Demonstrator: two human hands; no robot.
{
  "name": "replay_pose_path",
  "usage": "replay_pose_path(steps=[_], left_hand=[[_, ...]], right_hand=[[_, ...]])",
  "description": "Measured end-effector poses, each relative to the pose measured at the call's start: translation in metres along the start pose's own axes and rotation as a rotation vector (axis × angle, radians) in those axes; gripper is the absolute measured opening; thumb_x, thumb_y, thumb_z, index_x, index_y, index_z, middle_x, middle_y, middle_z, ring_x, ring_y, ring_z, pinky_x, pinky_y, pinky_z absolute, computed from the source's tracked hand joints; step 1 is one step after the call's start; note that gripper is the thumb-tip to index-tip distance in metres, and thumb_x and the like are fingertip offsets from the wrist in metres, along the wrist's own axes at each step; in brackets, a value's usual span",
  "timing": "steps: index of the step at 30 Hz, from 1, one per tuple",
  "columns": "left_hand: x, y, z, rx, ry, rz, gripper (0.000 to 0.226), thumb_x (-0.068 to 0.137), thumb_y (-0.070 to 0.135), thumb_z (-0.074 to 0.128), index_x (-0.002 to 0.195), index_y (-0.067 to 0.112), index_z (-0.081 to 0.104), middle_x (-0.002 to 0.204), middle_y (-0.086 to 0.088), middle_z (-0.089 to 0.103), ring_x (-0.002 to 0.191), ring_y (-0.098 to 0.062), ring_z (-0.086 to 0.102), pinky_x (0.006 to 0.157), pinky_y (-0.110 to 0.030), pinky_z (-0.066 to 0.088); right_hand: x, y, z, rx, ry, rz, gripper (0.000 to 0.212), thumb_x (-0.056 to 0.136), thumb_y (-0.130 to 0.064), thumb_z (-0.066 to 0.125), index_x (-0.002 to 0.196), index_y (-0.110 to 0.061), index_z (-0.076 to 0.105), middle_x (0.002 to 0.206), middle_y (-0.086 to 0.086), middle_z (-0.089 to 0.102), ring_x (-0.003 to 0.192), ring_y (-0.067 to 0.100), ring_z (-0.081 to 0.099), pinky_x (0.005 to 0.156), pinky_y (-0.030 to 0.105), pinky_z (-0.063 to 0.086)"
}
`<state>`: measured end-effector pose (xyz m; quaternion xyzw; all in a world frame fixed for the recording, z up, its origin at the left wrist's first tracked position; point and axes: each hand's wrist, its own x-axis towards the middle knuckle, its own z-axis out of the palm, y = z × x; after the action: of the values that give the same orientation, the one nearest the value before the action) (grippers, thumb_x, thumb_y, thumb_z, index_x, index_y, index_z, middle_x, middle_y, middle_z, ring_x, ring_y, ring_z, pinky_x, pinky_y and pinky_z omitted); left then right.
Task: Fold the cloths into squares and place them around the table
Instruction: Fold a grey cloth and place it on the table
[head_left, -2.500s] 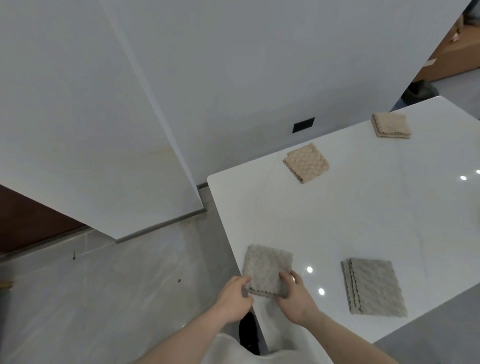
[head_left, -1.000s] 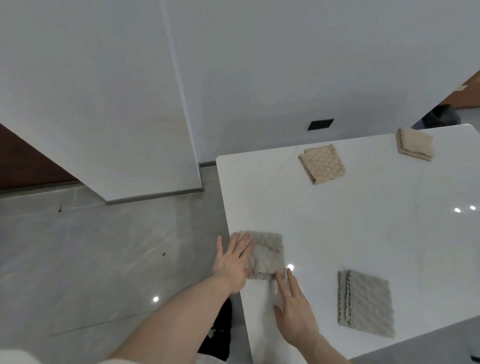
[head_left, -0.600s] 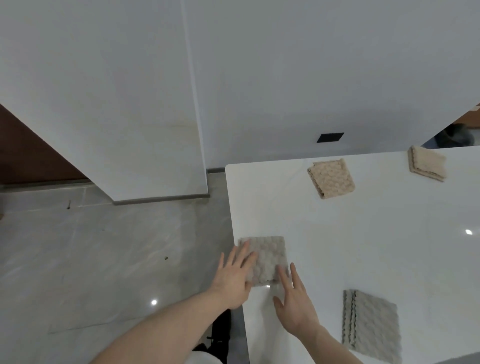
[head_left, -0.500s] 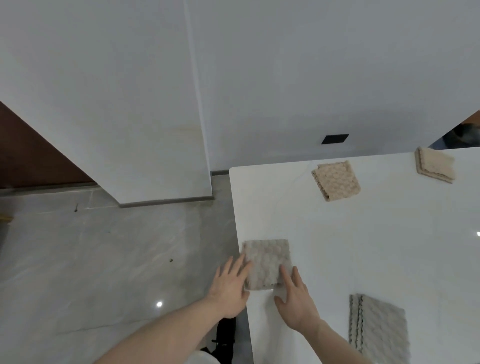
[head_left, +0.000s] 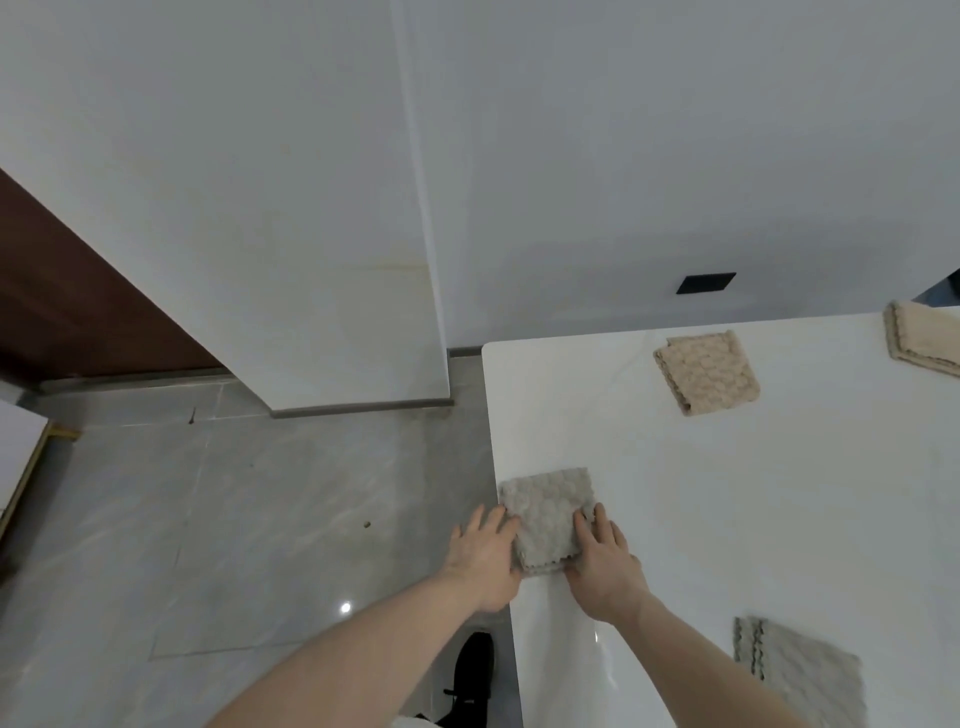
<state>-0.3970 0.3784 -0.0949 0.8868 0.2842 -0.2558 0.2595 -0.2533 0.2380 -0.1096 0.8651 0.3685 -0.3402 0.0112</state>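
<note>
A grey folded cloth (head_left: 548, 512) lies flat near the left edge of the white table (head_left: 727, 519). My left hand (head_left: 485, 553) lies with straight fingers against the cloth's left side at the table edge. On the cloth's right side my right hand (head_left: 602, 558) rests, its fingers straight. Another grey folded cloth (head_left: 800, 670) lies at the lower right. Two beige folded cloths sit farther back, one (head_left: 706, 371) near the table's far edge and one (head_left: 924, 338) at the frame's right edge.
A white wall and a white pillar (head_left: 337, 260) stand behind and left of the table. Grey tiled floor (head_left: 208, 519) lies to the left. A black shoe (head_left: 470, 670) shows below the table edge. A dark wall socket (head_left: 705, 283) is behind the table.
Both hands set the grey cloth down near the table's left edge, smoothed it, and now bracket its two sides. The view has shifted left.
</note>
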Motion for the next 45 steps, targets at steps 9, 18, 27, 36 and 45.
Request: replay_pose_path(steps=[9,18,27,36,45], left_hand=[[-0.008,-0.002,0.026,0.052,0.136,0.109,0.076,0.100,0.030,0.048,0.164,0.027,0.007,0.170,0.007,-0.017,0.158,-0.025,-0.002,0.127,-0.054,0.014],[0.000,-0.003,0.018,0.088,-0.013,0.037,0.069,0.105,0.038,0.042,0.164,0.027,0.008,0.172,0.006,-0.011,0.158,-0.029,-0.009,0.127,-0.055,0.005],[-0.015,0.010,0.002,0.127,0.166,0.199,0.057,0.093,0.023,0.051,0.148,0.018,0.040,0.161,-0.006,0.025,0.151,-0.029,0.020,0.122,-0.041,0.024],[-0.039,0.003,0.017,0.241,-0.066,0.255,0.070,0.088,0.020,0.057,0.154,0.014,0.037,0.165,-0.006,0.023,0.153,-0.025,0.016,0.122,-0.043,0.025],[-0.016,0.014,-0.013,0.231,0.010,0.204,0.075,0.089,0.015,0.057,0.159,0.017,0.028,0.170,-0.009,0.009,0.156,-0.028,0.011,0.123,-0.046,0.024]], right_hand=[[-0.052,0.007,0.040,-0.032,0.146,-0.123,0.087,0.097,-0.024,0.044,0.159,-0.030,-0.017,0.160,-0.004,-0.037,0.153,0.018,-0.022,0.127,0.039,0.006],[-0.055,0.010,0.043,-0.065,-0.004,-0.074,0.086,0.091,-0.017,0.044,0.161,-0.026,-0.005,0.167,-0.002,-0.018,0.156,0.022,-0.009,0.127,0.041,0.012],[-0.062,0.003,0.016,-0.035,0.118,-0.114,0.076,0.085,-0.015,0.048,0.154,-0.036,0.025,0.164,-0.003,0.010,0.153,0.019,0.008,0.119,0.034,0.028],[-0.062,0.000,0.018,-0.090,-0.080,-0.054,0.087,0.088,-0.015,0.048,0.161,-0.025,0.002,0.168,-0.003,-0.003,0.156,0.024,-0.006,0.125,0.047,0.017],[-0.047,0.001,-0.014,0.015,0.104,-0.083,0.075,0.083,-0.020,0.054,0.153,-0.030,0.031,0.155,0.001,0.025,0.144,0.025,0.026,0.112,0.036,0.039]])
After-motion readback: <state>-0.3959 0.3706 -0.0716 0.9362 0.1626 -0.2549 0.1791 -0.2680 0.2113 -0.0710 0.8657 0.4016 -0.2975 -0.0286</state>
